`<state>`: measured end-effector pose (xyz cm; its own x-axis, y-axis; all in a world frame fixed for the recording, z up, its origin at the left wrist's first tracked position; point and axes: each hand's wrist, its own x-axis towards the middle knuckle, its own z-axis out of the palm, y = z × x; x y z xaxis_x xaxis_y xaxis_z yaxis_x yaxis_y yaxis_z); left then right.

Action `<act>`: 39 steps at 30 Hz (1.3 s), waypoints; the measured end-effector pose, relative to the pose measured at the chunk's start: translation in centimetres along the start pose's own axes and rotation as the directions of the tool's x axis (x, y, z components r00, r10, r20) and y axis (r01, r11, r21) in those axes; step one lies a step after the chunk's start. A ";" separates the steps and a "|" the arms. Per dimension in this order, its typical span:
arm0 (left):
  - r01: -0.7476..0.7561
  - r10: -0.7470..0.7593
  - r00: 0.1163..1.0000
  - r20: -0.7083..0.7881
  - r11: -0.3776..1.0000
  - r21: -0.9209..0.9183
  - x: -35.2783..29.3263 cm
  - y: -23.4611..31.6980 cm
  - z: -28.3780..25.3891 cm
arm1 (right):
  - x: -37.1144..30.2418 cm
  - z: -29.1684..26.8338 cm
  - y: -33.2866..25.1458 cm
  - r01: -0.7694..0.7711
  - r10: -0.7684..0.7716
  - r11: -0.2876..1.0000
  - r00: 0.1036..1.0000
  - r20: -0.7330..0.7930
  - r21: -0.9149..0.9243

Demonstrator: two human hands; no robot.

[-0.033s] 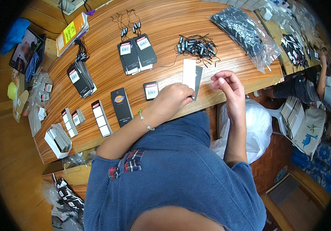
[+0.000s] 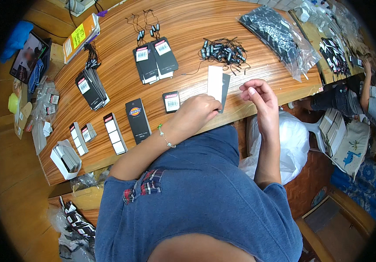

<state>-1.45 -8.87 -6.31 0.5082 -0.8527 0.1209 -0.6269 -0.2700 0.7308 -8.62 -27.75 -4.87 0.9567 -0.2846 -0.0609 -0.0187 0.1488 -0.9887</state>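
Left hand (image 2: 200, 108): I'm pinching, seemingly, the white card (image 2: 215, 82)
Right hand (image 2: 260, 97): cupped half-wide, at my left's three o'clock

Small workshop, wooden table (image 2: 117, 78), stacked black tags (image 2: 95, 97), heaped cords (image 2: 223, 50)

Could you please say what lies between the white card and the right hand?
In the head view: part of a dark card, then wooden tabletop.
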 end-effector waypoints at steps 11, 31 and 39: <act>-0.093 0.086 0.995 0.051 0.981 0.171 -1.7 1.0 1.3 | -1.6 2.2 1.8 0.082 -0.058 0.885 0.996 0.067 -0.459; -0.142 0.138 0.990 0.032 0.965 0.221 -1.8 2.5 1.8 | -2.5 2.7 3.0 0.166 -0.172 0.807 0.984 0.045 -0.566; 0.169 -0.148 0.982 0.120 0.968 -0.184 -1.2 0.7 -0.6 | -2.4 2.3 2.2 -0.018 0.056 0.934 0.994 0.097 -0.357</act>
<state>-2.13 -7.72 -5.55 0.5212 -0.8505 -0.0701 -0.4123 -0.3229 0.8519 -10.31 -24.58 -6.56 0.9778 -0.1825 -0.1028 -0.1384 -0.1944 -0.9711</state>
